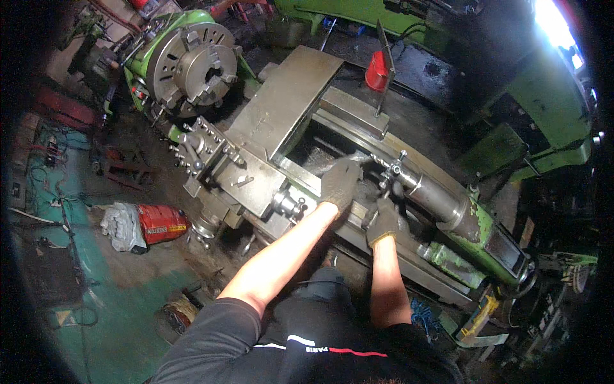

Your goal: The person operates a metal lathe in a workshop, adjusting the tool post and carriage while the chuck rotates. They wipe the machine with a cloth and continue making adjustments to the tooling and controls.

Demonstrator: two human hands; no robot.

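Lathe (281, 115) entry: gloved left hand (340, 182) flat on bed, fingers together, beside carriage (246, 173). Gloved right hand (384, 221) curled under tailstock (441, 205), fingertips near its chuck (391, 171); grip unclear. Spindle chuck (192, 67) empty, no workpiece mounted.

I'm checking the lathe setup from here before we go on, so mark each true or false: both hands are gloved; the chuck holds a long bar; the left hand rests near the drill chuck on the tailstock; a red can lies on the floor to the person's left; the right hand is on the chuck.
1. Both hands are gloved. True: the left hand and the right hand wear dark gloves.
2. The chuck holds a long bar. False: its jaws show no workpiece.
3. The left hand rests near the drill chuck on the tailstock. True.
4. A red can lies on the floor to the left. True.
5. The right hand is on the chuck. False: it is at the tailstock, below the quill.
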